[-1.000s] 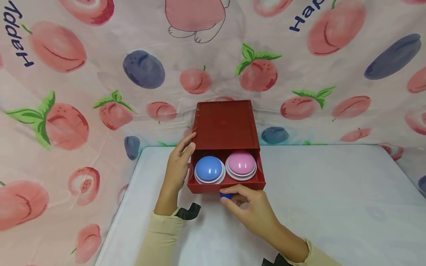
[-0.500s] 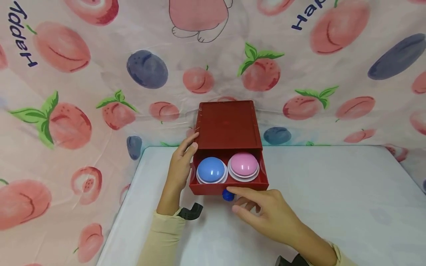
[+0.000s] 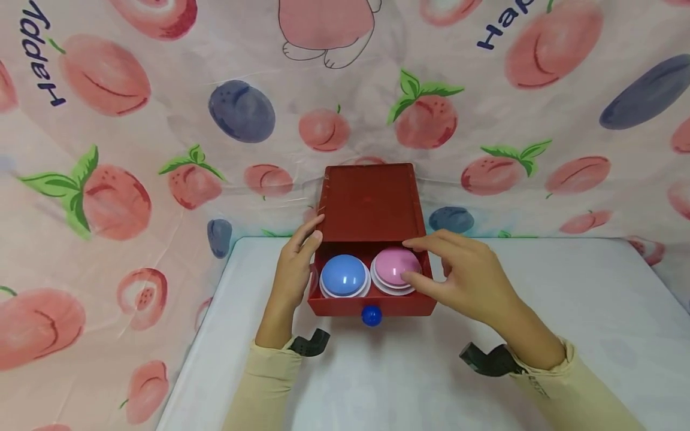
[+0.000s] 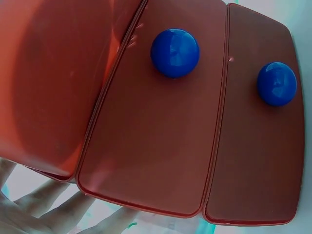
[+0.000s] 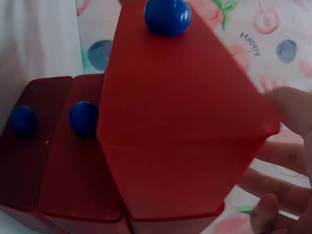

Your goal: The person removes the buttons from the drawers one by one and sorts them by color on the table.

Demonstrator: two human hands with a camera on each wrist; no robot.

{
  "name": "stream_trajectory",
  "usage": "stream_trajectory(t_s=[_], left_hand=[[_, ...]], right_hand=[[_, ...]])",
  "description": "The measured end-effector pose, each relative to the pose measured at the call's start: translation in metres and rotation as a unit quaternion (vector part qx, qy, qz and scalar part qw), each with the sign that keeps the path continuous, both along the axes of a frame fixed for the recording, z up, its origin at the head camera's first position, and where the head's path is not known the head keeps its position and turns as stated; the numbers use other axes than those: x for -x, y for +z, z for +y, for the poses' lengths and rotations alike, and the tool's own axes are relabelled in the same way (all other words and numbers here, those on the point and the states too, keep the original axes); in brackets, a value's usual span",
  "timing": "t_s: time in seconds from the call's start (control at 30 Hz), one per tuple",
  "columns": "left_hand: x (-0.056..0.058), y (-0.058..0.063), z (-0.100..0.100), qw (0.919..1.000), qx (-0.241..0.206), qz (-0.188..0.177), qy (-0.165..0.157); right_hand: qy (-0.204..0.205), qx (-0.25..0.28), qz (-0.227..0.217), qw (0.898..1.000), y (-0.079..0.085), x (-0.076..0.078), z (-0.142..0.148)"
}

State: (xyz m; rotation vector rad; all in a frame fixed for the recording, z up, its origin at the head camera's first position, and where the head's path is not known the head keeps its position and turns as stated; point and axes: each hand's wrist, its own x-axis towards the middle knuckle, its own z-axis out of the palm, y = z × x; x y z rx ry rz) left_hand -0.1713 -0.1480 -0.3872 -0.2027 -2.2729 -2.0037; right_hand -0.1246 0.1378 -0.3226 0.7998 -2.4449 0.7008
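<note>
A dark red drawer cabinet (image 3: 371,200) stands on the table, its top drawer (image 3: 345,307) pulled out by a blue ball knob (image 3: 372,316). Two round domed buttons with white bases lie side by side inside: a blue button (image 3: 343,275) on the left and a pink button (image 3: 396,264) on the right. My left hand (image 3: 292,269) rests against the cabinet's left side, fingers extended. Over the pink button's right part is my right hand (image 3: 469,272), thumb and index finger spread; whether they touch it is hard to tell. In the right wrist view the drawer hides both buttons.
Below the pulled-out drawer are two shut drawers, a middle drawer (image 4: 151,126) and a bottom drawer (image 4: 253,146), each with a blue knob. White cloth covers the table (image 3: 539,311). A fruit-patterned curtain (image 3: 356,90) hangs right behind the cabinet.
My right hand has let go of the blue knob and moved up and right over the pink button. My left hand stays at the cabinet's side, and the drawer stays out.
</note>
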Motion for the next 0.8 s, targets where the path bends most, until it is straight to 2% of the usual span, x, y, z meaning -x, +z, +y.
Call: stream_trajectory(t_s=[0.2,0.47,0.8], left_hand=[[0.0,0.0,-0.001,0.9999,0.004,-0.013,0.006],[0.002,0.002,0.002,1.0,0.006,-0.001,0.002],[0.0,0.003,0.001,1.0,0.004,0.003,0.002]], right_hand=[[0.017,-0.065,-0.031,0.997,-0.008,0.015,-0.006],[0.003,-0.121,-0.06,0.991,-0.007,0.02,-0.008],[-0.004,-0.191,-0.14,0.972,-0.006,0.024,-0.015]])
